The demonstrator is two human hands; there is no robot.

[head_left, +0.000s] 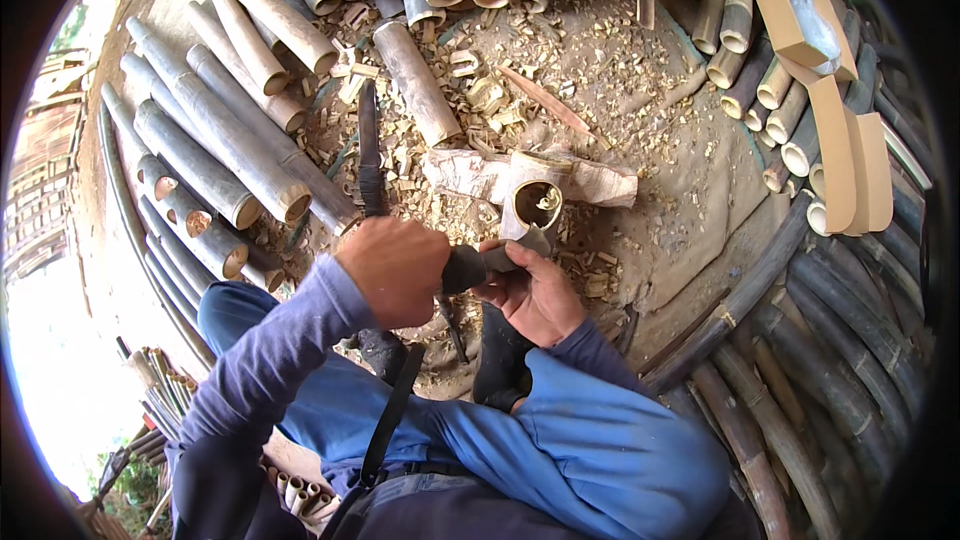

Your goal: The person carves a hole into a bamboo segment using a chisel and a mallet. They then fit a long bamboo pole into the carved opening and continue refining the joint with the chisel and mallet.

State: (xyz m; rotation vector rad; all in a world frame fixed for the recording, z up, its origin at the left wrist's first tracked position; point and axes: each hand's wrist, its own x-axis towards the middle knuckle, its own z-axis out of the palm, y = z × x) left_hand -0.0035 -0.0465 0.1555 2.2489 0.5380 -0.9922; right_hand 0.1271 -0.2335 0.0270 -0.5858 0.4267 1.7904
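My left hand (pixel 395 272) is closed in a fist. From its right side a dark, rounded piece (pixel 462 270), like a tool's handle or head, reaches toward my right hand (pixel 540 295). That hand pinches a greyish flat piece (pixel 508 256) between thumb and fingers; its exact kind is unclear. Just beyond stands a short bamboo tube (pixel 538 195), its open end facing me with shavings inside. It touches a pale split log (pixel 470 175) lying crosswise. Past my left fist lies a long dark blade (pixel 369 130) with a wrapped handle, whose end my fist hides.
Bamboo poles (pixel 215 130) lie stacked at the left, with more along the far side and right. A loose bamboo section (pixel 417 85) and a pointed sliver (pixel 545 100) rest among wood chips. An open cardboard box (pixel 790 10) sits on the far right poles.
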